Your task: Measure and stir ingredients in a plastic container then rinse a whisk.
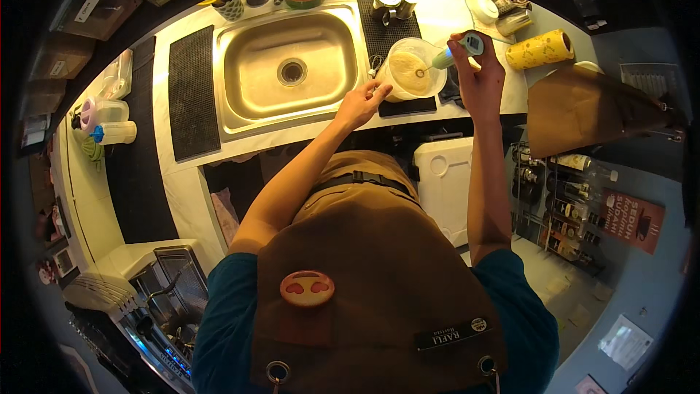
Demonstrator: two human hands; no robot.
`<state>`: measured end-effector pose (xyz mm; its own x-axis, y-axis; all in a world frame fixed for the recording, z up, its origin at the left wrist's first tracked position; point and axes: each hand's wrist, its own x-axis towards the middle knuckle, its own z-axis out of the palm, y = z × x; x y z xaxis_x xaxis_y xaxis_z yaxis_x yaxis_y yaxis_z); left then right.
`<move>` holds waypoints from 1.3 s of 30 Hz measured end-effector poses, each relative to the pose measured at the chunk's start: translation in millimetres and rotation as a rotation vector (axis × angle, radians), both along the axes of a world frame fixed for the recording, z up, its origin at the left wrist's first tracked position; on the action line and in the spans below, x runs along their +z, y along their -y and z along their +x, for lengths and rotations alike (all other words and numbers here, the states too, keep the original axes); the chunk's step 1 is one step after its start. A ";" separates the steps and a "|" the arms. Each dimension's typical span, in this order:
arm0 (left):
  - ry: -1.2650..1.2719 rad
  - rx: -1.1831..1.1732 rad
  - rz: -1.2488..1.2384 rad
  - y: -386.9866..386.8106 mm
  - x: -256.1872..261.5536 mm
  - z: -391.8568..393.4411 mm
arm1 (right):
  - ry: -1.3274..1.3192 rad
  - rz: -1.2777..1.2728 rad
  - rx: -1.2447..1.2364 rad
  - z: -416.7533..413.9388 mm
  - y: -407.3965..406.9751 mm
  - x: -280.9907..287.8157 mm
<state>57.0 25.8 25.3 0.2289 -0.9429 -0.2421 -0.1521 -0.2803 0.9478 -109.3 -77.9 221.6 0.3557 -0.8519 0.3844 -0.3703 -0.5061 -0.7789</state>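
My right hand (481,74) grips a light-green handheld milk frother (451,54), tilted over a translucent plastic container (432,85). The frother's round whisk coil (420,73) is at the surface of a pale, foamy liquid (407,68) inside. At the container's near left side, my left hand (363,101) holds it with thumb and fingers against the wall; the exact grip is partly hidden. Beneath the container lies a black bar mat (407,106). A small wire whisk-like item (375,64) sits just left of the container.
A stainless-steel sink (235,65) lies to the left, with another black mat (191,93) beyond it. Metal pitchers (387,0) stand behind the container. To the right are a yellow patterned roll (540,49) and a brown cloth (590,109). A white cooler box (444,175) is below the counter.
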 end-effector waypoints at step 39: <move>-0.493 0.148 -0.064 -30.2 96.4 10.0 | 0.888 0.467 -0.332 -58.3 -20.1 -23.0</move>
<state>67.0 56.1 121.7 0.2339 -0.9257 -0.2973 0.3537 -0.2038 0.9129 -167.7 -57.9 198.6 -0.1703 -0.9854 0.0012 0.3630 -0.0639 -0.9296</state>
